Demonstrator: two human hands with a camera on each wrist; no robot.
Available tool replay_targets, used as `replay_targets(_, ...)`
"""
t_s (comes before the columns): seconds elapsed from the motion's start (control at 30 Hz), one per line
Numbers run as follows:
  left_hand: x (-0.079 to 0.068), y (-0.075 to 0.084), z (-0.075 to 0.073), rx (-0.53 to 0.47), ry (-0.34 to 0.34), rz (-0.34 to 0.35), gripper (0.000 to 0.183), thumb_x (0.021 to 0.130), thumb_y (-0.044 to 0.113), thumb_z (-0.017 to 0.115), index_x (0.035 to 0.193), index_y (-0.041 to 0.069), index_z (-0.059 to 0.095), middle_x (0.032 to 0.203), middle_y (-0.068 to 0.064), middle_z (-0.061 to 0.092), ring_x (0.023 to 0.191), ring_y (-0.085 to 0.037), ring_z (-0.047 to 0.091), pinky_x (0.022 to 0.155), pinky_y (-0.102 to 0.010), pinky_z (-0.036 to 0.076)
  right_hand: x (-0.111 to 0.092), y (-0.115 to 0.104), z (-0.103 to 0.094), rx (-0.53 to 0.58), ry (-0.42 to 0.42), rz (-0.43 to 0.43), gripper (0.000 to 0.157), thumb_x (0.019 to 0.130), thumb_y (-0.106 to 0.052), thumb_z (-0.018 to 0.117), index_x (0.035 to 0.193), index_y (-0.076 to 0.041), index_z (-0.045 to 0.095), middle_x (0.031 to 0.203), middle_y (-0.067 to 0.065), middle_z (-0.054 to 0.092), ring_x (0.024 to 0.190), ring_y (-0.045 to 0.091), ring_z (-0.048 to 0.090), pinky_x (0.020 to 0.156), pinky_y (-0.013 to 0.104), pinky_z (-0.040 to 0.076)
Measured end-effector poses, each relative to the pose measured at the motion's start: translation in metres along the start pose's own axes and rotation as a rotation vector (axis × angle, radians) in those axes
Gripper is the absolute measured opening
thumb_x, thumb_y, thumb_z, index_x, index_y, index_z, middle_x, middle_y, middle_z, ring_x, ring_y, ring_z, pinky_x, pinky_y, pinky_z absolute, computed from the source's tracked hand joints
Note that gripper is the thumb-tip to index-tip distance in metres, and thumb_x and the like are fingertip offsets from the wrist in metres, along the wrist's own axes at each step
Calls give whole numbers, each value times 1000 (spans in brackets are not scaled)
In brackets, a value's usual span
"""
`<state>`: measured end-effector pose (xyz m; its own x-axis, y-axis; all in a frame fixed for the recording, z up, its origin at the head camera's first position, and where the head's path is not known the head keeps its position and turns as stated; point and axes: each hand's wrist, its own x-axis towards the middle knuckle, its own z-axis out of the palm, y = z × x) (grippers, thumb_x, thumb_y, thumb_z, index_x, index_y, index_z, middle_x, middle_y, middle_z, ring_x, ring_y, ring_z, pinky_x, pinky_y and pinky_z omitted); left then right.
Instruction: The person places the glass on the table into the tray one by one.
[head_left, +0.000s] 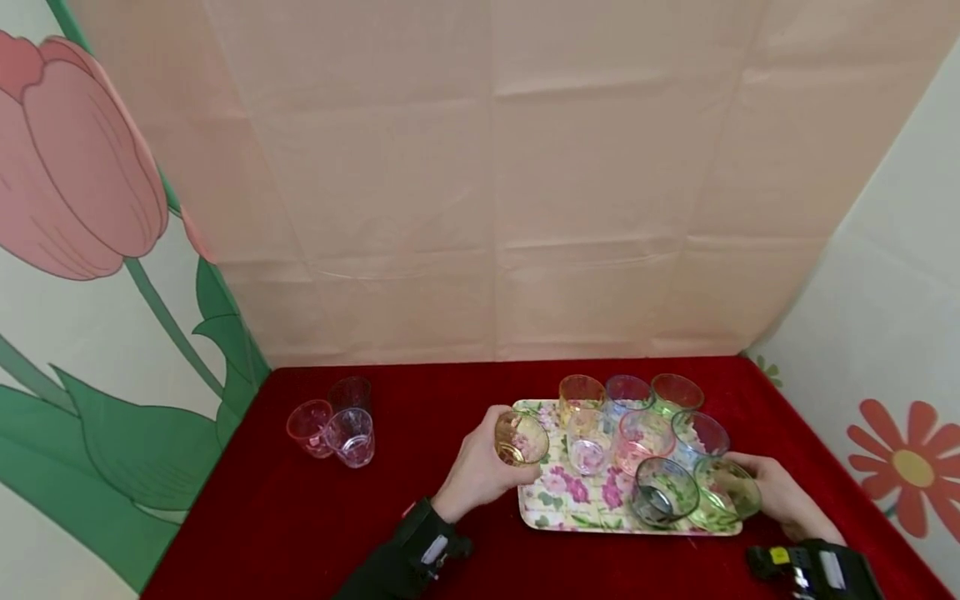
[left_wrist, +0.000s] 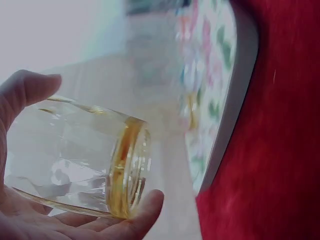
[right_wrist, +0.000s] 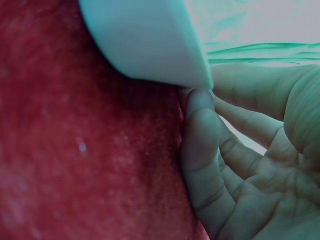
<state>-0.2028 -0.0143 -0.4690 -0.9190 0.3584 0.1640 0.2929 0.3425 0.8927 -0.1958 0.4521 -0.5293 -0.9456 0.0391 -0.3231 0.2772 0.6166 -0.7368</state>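
Note:
My left hand (head_left: 487, 458) holds an amber-tinted glass (head_left: 521, 438) at the left edge of a flowered tray (head_left: 555, 512). In the left wrist view the glass (left_wrist: 85, 155) lies between thumb and fingers, apart from the tray (left_wrist: 230, 100), its thick amber base showing. On the right, my right hand (head_left: 787, 500) grips the tray's near right corner, beside a green glass (head_left: 726, 500). The right wrist view shows fingers (right_wrist: 202, 145) curled at the pale tray rim (right_wrist: 150, 45); part of the grip is hidden there.
Several tinted glasses stand close together on the tray, among them a pink glass (head_left: 645, 442) and a clear glass (head_left: 589, 446). Farther left on the red cloth (head_left: 247, 508) are a pink glass (head_left: 310, 429), a clear glass (head_left: 350, 442) and a dark glass (head_left: 349, 393). A wall rises behind.

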Motion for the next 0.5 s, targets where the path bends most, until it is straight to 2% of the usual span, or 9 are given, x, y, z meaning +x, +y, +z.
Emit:
replay_targets(0.2, 3, 3, 29, 12, -68, -40, 77, 71, 34, 92, 133, 14, 52, 114, -4, 64, 96, -12, 64, 75, -23, 52, -2, -1, 1, -24, 9, -29, 56, 99, -32, 68, 131, 12, 57, 110, 13, 68, 90, 18, 55, 70, 31, 51)
replay_targets(0.33, 4, 3, 44, 6, -101, -64, 77, 71, 41, 91, 133, 14, 54, 115, -2, 65, 95, -8, 63, 76, -23, 51, -2, -2, 0, -10, 7, -5, 59, 98, -35, 69, 131, 12, 57, 108, 13, 68, 90, 20, 55, 70, 32, 52)
replay_targets(0.5, 3, 3, 59, -24, -123, -30, 76, 70, 37, 92, 132, 12, 56, 114, -1, 65, 92, -5, 61, 76, -22, 51, 1, 0, -1, -4, -1, 17, 63, 98, -38, 69, 133, 13, 55, 109, 14, 68, 92, 22, 55, 71, 33, 52)
